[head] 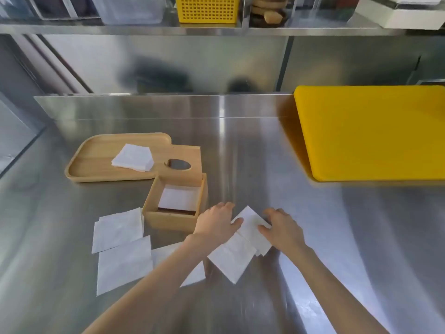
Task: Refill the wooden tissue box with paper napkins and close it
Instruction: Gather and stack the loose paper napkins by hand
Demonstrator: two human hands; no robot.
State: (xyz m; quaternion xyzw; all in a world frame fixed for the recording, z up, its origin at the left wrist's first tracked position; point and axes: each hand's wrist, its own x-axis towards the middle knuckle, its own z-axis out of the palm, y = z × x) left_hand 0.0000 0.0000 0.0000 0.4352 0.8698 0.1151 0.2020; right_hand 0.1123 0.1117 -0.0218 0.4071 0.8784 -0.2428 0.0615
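Observation:
The wooden tissue box (172, 219) stands open on the steel counter, with a white napkin (178, 197) lying inside. Its lid (185, 156), with an oval slot, lies flat just behind it. My left hand (216, 221) and my right hand (283, 227) press flat on a white paper napkin (250, 227) to the right of the box, fingers spread on its folded upper part. Loose napkins (119, 229) lie left of my left forearm, and one napkin (234, 260) lies under the pressed one.
A wooden tray (96, 165) behind the box carries a small stack of folded napkins (132, 157). A yellow cutting board (370, 131) lies at the right. A shelf above holds a yellow basket (208, 8) and clear containers.

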